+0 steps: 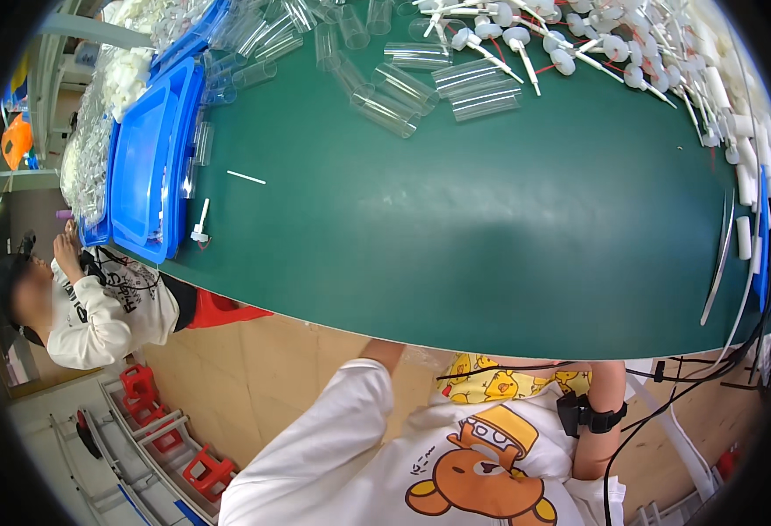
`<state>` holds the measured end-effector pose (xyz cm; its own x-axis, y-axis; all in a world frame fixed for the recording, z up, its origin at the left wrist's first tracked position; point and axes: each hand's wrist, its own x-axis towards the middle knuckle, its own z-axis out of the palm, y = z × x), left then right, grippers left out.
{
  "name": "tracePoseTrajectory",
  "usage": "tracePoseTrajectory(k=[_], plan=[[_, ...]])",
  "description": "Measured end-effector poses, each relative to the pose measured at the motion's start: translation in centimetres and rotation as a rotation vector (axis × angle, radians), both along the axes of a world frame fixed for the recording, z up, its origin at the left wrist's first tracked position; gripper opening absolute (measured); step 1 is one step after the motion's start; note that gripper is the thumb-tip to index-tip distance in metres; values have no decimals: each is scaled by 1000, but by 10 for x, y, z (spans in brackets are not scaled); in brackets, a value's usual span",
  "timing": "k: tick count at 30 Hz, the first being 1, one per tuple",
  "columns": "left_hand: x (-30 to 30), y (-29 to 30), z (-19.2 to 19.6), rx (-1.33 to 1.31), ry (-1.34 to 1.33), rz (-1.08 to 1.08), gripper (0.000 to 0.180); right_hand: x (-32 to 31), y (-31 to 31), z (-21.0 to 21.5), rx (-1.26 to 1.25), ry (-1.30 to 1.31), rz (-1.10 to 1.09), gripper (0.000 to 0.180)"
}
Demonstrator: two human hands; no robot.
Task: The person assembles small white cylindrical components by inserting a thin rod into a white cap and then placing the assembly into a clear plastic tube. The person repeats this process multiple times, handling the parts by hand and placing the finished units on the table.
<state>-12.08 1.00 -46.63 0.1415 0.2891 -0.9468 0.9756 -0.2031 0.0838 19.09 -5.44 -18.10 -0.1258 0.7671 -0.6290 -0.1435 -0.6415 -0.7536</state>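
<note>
Neither of my hands shows. My left forearm (384,352) passes out of sight at the front edge of the green table (456,254). On the right, my other arm (597,447), with a black strap (591,414) around it, ends behind the same edge. A yellow printed cloth (499,379) lies between the arms. On the table, a thin white stick (246,177) and a small white part with a round base (200,224) lie toward the left. Metal tweezers (720,263) rest near the right edge.
Several clear plastic tubes (403,86) lie at the back middle. White parts with round caps and red wires (613,48) are heaped at back right, beside white cylinders (743,237). Stacked blue trays (178,167) stand left. Black cables (745,351) hang right. Another person (105,307) works at left.
</note>
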Motion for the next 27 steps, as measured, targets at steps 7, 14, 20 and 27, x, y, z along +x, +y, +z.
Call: tracePoseTrajectory(k=[7, 14, 20, 27], plan=[[-88, 20, 22, -140, 203, -46, 61, 3, -2, 0, -15, -1, 4, 29], [-58, -10, 35, -197, 86, -30, 61, 1, -2, -4, 4, -29, 16, 31], [1, -104, 60, -193, -139, -14, 61, -3, 8, -17, 50, -101, 24, 34], [-13, -153, 84, -71, -114, 214, 55, -4, 16, -15, 58, -126, 96, 34]])
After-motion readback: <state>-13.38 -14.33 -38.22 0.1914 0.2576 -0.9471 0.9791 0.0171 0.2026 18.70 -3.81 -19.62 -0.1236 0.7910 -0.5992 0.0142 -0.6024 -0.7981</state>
